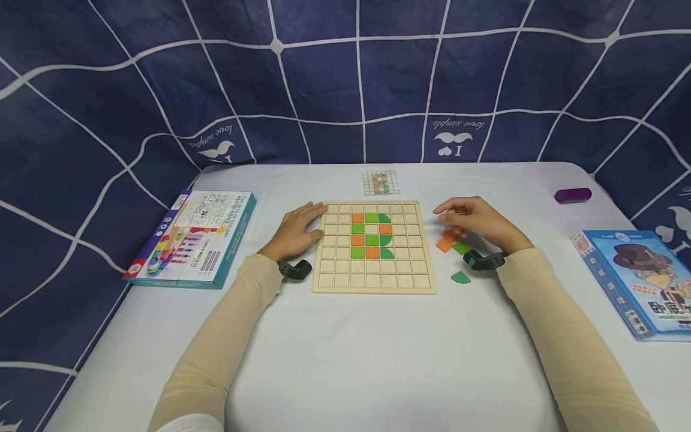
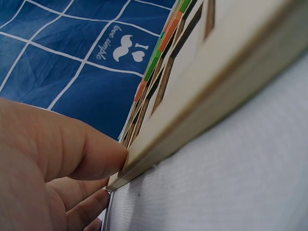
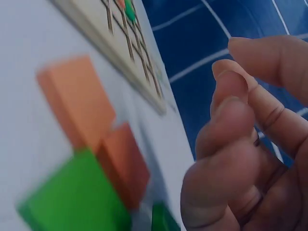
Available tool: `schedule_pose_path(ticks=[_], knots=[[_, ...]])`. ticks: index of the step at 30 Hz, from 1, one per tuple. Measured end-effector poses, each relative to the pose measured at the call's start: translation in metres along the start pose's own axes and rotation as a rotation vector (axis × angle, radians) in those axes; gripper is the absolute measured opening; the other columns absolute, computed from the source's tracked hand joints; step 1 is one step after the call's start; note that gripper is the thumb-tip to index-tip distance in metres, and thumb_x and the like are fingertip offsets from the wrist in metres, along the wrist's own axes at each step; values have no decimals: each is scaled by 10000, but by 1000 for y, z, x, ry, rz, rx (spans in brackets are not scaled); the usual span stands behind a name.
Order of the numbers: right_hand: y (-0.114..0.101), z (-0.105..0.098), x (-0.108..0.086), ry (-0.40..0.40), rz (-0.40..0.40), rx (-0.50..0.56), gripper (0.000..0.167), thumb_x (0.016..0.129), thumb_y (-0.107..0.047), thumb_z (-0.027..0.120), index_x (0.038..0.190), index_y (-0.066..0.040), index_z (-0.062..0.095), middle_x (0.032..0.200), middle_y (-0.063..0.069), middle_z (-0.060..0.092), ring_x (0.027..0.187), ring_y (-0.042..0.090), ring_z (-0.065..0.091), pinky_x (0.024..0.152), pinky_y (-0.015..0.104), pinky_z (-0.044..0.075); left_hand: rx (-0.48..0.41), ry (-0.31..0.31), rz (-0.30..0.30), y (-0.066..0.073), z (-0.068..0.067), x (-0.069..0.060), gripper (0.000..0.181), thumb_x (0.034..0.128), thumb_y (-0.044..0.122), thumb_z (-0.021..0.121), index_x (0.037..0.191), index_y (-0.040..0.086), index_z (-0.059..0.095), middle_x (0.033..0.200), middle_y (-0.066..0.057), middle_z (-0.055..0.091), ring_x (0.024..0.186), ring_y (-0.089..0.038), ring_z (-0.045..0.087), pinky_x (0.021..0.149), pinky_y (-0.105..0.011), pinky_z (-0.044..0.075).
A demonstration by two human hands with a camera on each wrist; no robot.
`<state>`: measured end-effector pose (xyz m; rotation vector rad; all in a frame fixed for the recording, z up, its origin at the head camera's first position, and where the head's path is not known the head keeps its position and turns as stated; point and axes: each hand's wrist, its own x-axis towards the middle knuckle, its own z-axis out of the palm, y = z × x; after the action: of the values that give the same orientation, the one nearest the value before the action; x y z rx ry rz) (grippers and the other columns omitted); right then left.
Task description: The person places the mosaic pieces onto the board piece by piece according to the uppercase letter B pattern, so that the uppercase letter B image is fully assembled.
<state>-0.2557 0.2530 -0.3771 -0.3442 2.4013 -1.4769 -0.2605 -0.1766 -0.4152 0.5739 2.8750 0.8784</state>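
Observation:
A wooden grid board point(image 1: 336, 280) lies mid-table, with orange and green square tiles point(image 1: 372, 239) and darker green quarter-round tiles point(image 1: 384, 240) set in its cells. My left hand point(image 1: 294, 233) rests at the board's upper left edge; in the left wrist view its thumb point(image 2: 103, 154) touches the rim. To the right of the board my right hand point(image 1: 481, 223) hovers by loose orange tiles point(image 1: 444, 245) and a green tile point(image 1: 461, 247). Its fingers are loosely bent, and no tile shows between them in the right wrist view. A loose green quarter-round tile point(image 1: 460, 277) lies nearer me.
Behind the board lies a small pattern card point(image 1: 380, 183) with a coloured grid. A teal-edged box point(image 1: 200, 240) is on the left. On the right are a blue box point(image 1: 637, 282) and a purple rounded case point(image 1: 573, 195). A blue checked cloth point(image 1: 324, 78) hangs behind.

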Motion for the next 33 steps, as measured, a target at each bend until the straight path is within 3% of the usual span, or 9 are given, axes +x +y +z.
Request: schedule_pose_path(ticks=[8, 15, 25, 33], knots=[[16, -15, -3, 21, 65, -81, 359, 1042, -130, 698, 1338, 71, 681, 710, -6, 517, 572, 143, 451, 548, 237, 398, -3, -1, 4, 1, -1, -1, 689, 1003, 212, 586, 1654, 47, 429, 1743, -137, 357, 1657, -332, 202, 1338, -537, 101], [24, -22, -5, 12, 104, -116, 382, 974, -101, 783, 1307, 76, 723, 938, -25, 729, 569, 130, 432, 515, 233, 364, -6, 2, 7, 2, -1, -2, 686, 1003, 206, 588, 1650, 40, 433, 1740, -145, 359, 1656, -337, 204, 1337, -537, 103], [22, -24, -9, -84, 52, -153, 377, 905, -5, 817, 1254, 114, 736, 767, -1, 528, 596, 98, 446, 520, 217, 363, -1, 3, 4, 2, -1, -1, 688, 1006, 210, 581, 1655, 43, 425, 1743, -141, 354, 1658, -334, 199, 1338, -537, 100], [23, -22, -7, -59, 11, -194, 349, 928, -31, 822, 1238, 109, 741, 715, -28, 502, 539, 92, 435, 492, 216, 381, -3, 3, 5, 2, -1, -1, 691, 1000, 210, 582, 1652, 40, 429, 1742, -145, 356, 1655, -337, 206, 1335, -541, 113]])
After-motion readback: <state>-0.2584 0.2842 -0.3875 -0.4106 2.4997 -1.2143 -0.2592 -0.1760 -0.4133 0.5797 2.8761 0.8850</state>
